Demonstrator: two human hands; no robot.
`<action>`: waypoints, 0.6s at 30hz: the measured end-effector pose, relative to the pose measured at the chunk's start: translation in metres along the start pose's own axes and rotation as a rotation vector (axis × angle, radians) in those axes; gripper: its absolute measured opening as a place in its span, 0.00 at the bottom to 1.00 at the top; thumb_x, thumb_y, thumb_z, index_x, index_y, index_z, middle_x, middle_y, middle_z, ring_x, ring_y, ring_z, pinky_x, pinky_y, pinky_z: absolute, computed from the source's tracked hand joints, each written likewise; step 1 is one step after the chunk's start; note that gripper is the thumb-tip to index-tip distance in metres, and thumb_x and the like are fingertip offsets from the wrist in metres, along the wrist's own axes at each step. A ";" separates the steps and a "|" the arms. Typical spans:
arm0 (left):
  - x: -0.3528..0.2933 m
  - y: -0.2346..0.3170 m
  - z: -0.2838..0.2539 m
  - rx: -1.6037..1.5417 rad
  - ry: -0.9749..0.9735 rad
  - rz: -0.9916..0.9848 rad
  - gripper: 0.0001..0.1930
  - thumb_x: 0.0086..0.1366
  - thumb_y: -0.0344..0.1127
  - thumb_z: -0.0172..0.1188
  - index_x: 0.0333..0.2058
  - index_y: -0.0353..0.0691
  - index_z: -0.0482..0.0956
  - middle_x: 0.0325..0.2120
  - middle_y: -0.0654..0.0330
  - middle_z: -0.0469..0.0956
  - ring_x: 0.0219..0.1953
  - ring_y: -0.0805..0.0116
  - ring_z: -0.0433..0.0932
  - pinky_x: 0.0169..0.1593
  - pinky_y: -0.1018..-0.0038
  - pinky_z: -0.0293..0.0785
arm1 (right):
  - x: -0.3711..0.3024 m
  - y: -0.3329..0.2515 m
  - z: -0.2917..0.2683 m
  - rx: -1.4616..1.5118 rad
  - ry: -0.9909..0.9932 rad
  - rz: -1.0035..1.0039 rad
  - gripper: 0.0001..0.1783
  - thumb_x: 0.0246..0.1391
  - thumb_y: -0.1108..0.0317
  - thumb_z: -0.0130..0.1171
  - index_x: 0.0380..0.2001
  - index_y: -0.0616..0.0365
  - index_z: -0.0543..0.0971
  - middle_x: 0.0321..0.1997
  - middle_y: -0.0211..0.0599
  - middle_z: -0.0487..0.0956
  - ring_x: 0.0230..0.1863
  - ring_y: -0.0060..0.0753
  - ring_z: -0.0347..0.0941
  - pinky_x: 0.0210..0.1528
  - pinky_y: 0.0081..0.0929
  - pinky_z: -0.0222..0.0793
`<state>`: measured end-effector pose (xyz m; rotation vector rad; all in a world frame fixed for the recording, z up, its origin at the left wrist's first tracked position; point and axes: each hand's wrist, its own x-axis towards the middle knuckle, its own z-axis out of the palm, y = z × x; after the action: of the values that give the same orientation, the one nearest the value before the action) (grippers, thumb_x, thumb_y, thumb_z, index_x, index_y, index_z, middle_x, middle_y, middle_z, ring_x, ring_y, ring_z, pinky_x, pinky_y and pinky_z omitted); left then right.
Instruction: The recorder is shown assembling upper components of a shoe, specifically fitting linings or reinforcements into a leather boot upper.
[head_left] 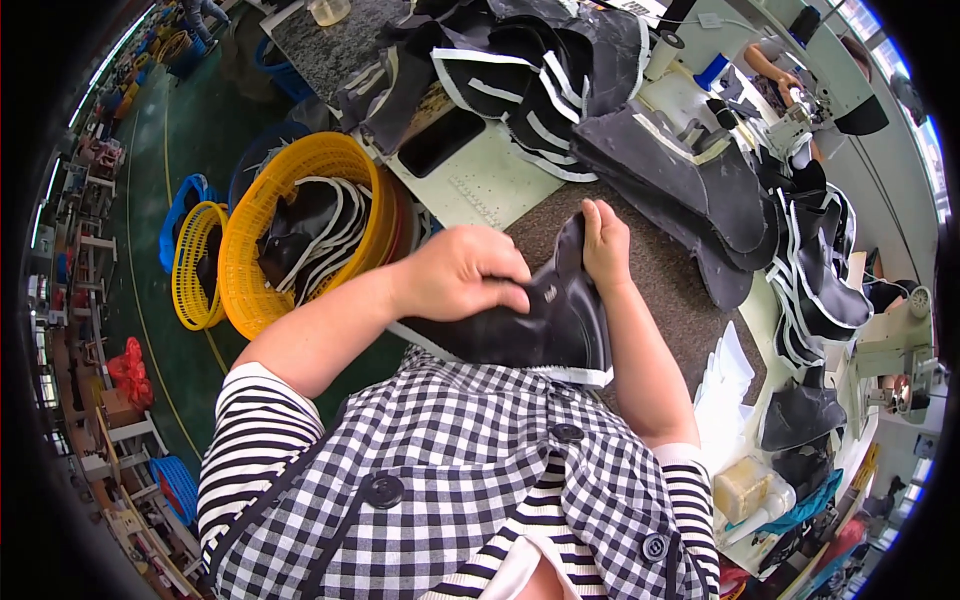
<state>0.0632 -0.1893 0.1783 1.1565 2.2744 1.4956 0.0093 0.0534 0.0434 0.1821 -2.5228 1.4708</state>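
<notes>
A black leather boot upper [550, 335] with a white lower edge stretches across my front, just above my checked apron. My right hand [607, 245] is closed on its raised far corner at the right, thumb and fingers pressed together. At its upper left edge my left hand [460, 270] is curled, thumb and fingertips pinching at the dark leather. What lies under the left palm is hidden. A small pale mark shows on the leather between the two hands. The brown mat [670, 290] on the table lies just beyond the piece.
Left of me stands a yellow basket [245, 250] holding more white-edged black uppers. A dark phone [441, 141] and stacked grey lining pieces [680, 180] lie ahead. White sheets [728, 385] and a clear container [750, 490] are at the right. Another person's hand [785, 82] is by a far-right machine.
</notes>
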 end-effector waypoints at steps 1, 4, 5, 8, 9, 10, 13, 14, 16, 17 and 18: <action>0.000 -0.007 -0.010 -0.003 0.050 0.005 0.07 0.52 0.30 0.69 0.29 0.37 0.81 0.24 0.57 0.79 0.29 0.61 0.77 0.35 0.70 0.71 | 0.006 0.001 0.005 0.027 -0.009 0.039 0.18 0.65 0.56 0.51 0.29 0.62 0.73 0.25 0.47 0.74 0.24 0.41 0.66 0.32 0.31 0.66; -0.020 -0.033 -0.059 0.054 0.174 -0.008 0.03 0.56 0.28 0.65 0.29 0.38 0.81 0.25 0.61 0.77 0.32 0.65 0.73 0.41 0.71 0.68 | 0.015 0.013 0.014 0.456 -0.246 0.087 0.17 0.65 0.55 0.51 0.41 0.60 0.76 0.37 0.20 0.77 0.38 0.20 0.69 0.44 0.21 0.67; -0.030 -0.038 -0.078 0.094 0.207 -0.006 0.03 0.57 0.29 0.64 0.29 0.38 0.81 0.25 0.63 0.76 0.32 0.65 0.72 0.42 0.72 0.67 | 0.014 0.017 0.018 0.753 -0.488 0.408 0.19 0.60 0.55 0.59 0.45 0.58 0.77 0.42 0.24 0.79 0.42 0.22 0.72 0.49 0.22 0.68; -0.067 -0.053 -0.128 0.201 0.281 -0.051 0.03 0.57 0.32 0.64 0.29 0.42 0.80 0.30 0.65 0.76 0.39 0.66 0.72 0.53 0.68 0.61 | 0.014 -0.029 0.047 0.693 -0.820 0.403 0.31 0.42 0.64 0.74 0.51 0.59 0.75 0.48 0.29 0.79 0.48 0.23 0.73 0.54 0.26 0.68; -0.076 -0.054 -0.138 0.214 0.307 -0.059 0.03 0.57 0.32 0.64 0.29 0.42 0.80 0.30 0.65 0.76 0.39 0.66 0.72 0.53 0.68 0.61 | 0.013 -0.045 0.064 0.720 -0.846 0.496 0.37 0.36 0.68 0.77 0.53 0.60 0.74 0.50 0.30 0.79 0.49 0.25 0.73 0.56 0.27 0.67; -0.084 -0.055 -0.144 0.447 0.404 -0.072 0.03 0.57 0.33 0.65 0.30 0.44 0.80 0.35 0.65 0.76 0.45 0.65 0.71 0.56 0.67 0.59 | 0.011 -0.064 0.083 0.784 -0.733 0.504 0.38 0.33 0.74 0.76 0.54 0.59 0.74 0.49 0.30 0.79 0.50 0.28 0.73 0.58 0.29 0.66; -0.123 -0.078 -0.150 0.768 0.914 -0.216 0.16 0.56 0.42 0.68 0.42 0.48 0.78 0.50 0.57 0.72 0.57 0.58 0.66 0.61 0.59 0.56 | 0.023 -0.105 0.121 1.034 -0.648 0.430 0.35 0.37 0.73 0.74 0.53 0.60 0.74 0.51 0.31 0.78 0.52 0.31 0.72 0.59 0.30 0.65; -0.149 -0.103 -0.138 0.540 1.109 -0.419 0.19 0.59 0.47 0.65 0.46 0.46 0.76 0.51 0.57 0.72 0.59 0.57 0.65 0.62 0.58 0.57 | 0.028 -0.119 0.130 1.040 -0.638 0.412 0.34 0.40 0.73 0.73 0.54 0.60 0.74 0.51 0.32 0.78 0.52 0.32 0.73 0.59 0.31 0.65; -0.185 -0.106 -0.119 -0.535 1.208 -0.700 0.27 0.63 0.54 0.59 0.52 0.41 0.72 0.52 0.56 0.74 0.59 0.57 0.66 0.64 0.58 0.58 | 0.035 -0.140 0.149 0.925 -0.534 0.262 0.29 0.43 0.72 0.72 0.51 0.60 0.76 0.50 0.31 0.79 0.51 0.29 0.73 0.58 0.29 0.65; -0.196 -0.088 -0.111 -1.347 1.006 -0.703 0.31 0.64 0.57 0.57 0.55 0.38 0.70 0.51 0.54 0.75 0.59 0.58 0.68 0.65 0.58 0.58 | 0.038 -0.148 0.154 0.842 -0.500 0.198 0.27 0.44 0.72 0.71 0.50 0.60 0.77 0.49 0.30 0.79 0.50 0.28 0.73 0.58 0.28 0.65; -0.201 -0.074 -0.101 -1.635 0.844 -0.570 0.31 0.65 0.57 0.56 0.56 0.38 0.69 0.51 0.52 0.75 0.56 0.57 0.71 0.62 0.60 0.63 | 0.040 -0.156 0.161 0.793 -0.537 0.146 0.24 0.45 0.72 0.70 0.49 0.61 0.77 0.48 0.30 0.79 0.50 0.27 0.73 0.57 0.27 0.65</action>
<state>0.1085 -0.4124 0.1139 -0.5930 0.6078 2.6667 -0.0157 -0.1631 0.1079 0.5882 -2.1458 2.7187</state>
